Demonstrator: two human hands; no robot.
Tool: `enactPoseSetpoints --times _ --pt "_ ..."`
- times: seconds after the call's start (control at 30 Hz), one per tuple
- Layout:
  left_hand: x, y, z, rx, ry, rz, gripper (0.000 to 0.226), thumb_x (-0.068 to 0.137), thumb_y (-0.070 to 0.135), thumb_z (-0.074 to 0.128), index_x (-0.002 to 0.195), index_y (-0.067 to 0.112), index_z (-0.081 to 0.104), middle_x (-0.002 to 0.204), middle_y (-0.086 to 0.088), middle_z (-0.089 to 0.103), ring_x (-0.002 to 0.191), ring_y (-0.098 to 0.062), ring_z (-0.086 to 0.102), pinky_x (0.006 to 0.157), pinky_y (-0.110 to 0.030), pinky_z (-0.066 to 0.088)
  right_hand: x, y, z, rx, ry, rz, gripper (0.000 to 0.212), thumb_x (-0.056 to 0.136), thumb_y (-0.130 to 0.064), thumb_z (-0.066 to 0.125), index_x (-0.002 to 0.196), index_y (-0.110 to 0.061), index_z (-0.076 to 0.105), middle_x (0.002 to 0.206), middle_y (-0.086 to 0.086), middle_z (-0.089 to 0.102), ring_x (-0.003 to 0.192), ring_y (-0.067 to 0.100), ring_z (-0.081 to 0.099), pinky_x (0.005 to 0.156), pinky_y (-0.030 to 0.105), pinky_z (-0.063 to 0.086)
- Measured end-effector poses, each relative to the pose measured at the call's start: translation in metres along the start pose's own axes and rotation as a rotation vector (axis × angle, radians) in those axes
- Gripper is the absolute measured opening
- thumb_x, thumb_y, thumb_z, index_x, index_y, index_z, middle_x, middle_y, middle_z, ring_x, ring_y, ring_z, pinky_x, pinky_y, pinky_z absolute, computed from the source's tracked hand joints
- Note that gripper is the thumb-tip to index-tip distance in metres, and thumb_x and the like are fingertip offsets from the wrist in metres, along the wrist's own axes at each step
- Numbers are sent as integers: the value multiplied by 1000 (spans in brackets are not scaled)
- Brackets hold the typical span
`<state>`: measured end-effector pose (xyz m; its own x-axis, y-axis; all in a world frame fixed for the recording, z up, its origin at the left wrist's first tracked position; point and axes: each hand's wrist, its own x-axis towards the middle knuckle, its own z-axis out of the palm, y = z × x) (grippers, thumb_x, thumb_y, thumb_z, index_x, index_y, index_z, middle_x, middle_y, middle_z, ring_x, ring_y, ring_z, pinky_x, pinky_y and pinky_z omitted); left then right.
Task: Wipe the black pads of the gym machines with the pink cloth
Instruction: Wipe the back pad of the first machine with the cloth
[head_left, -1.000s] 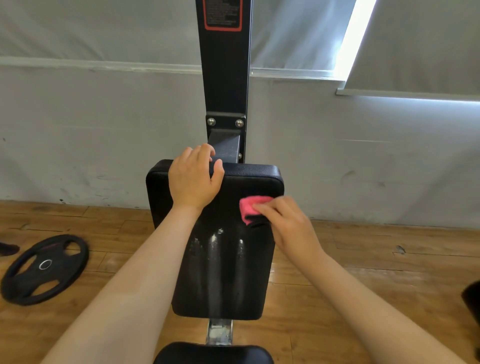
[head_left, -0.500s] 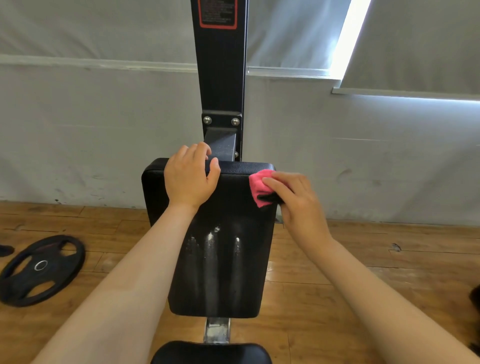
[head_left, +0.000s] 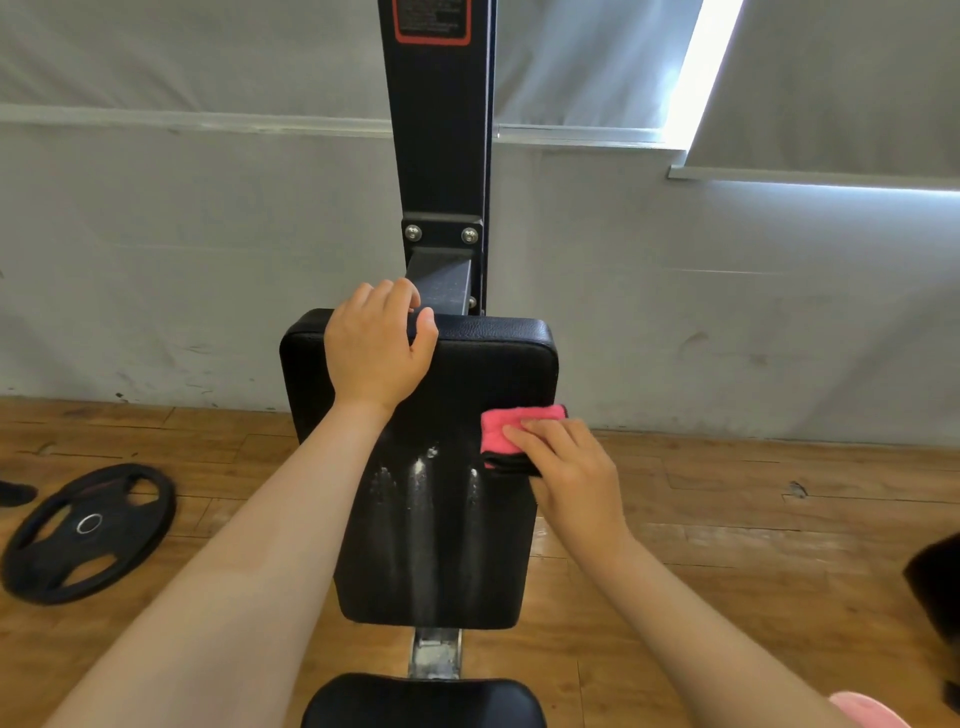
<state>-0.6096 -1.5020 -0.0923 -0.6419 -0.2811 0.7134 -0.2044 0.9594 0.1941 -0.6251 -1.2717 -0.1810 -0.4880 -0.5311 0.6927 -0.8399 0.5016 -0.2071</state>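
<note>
A black back pad (head_left: 447, 551) stands upright in front of me, with shiny worn streaks down its middle. My left hand (head_left: 376, 351) grips the pad's top edge, fingers curled over the back. My right hand (head_left: 569, 470) holds the folded pink cloth (head_left: 511, 428) and presses it against the pad's right edge, about a third of the way down. A second black pad, the seat (head_left: 423, 701), shows at the bottom of the view.
The machine's black steel post (head_left: 439, 156) rises behind the pad against a grey wall. A black weight plate (head_left: 88, 532) lies on the wooden floor at the left. A dark object (head_left: 937, 587) sits at the right edge.
My right hand slid the pink cloth up to the pad's top right corner, then back down along the right edge. My left hand kept its grip on the top.
</note>
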Motion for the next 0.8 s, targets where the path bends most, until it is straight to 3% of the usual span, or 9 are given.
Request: enactPoseSetpoints --times 0.2,0.37,0.53,0.67,0.8 --pt "0 -1 0 11 -4 -1 34 93 36 33 84 13 57 76 -2 58 70 -11 43 60 -25 29 -30 -17 0 219 -269 195 33 80 -14 72 112 -23 68 104 -12 64 97 3 58 77 27 57" --pt "-1 -1 2 12 0 -1 33 93 35 35 84 14 58 77 -2 58 70 -12 46 60 -25 31 -9 -20 -28 463 -94 374 34 85 -7 66 114 -25 64 104 -17 62 102 1 57 88 21 48" --pt "-1 -2 3 15 5 5 32 92 34 36 83 13 58 77 -2 59 71 -10 42 61 -24 28 46 -15 -43 433 89 301 35 85 -4 66 118 -12 62 110 -3 58 104 6 53 92 14 43" --pt "0 -2 3 22 8 8 31 92 33 37 81 13 58 76 -2 58 69 -11 44 59 -24 30 65 -18 -26 280 57 229 40 80 -4 70 120 -9 62 110 4 58 103 10 48 89 20 46" --pt "1 -2 2 33 6 8 30 92 32 36 80 13 57 74 -2 57 67 -13 46 59 -24 28 53 -15 -14 255 30 159 39 82 -11 60 121 -7 63 109 6 62 101 15 53 89 23 47"
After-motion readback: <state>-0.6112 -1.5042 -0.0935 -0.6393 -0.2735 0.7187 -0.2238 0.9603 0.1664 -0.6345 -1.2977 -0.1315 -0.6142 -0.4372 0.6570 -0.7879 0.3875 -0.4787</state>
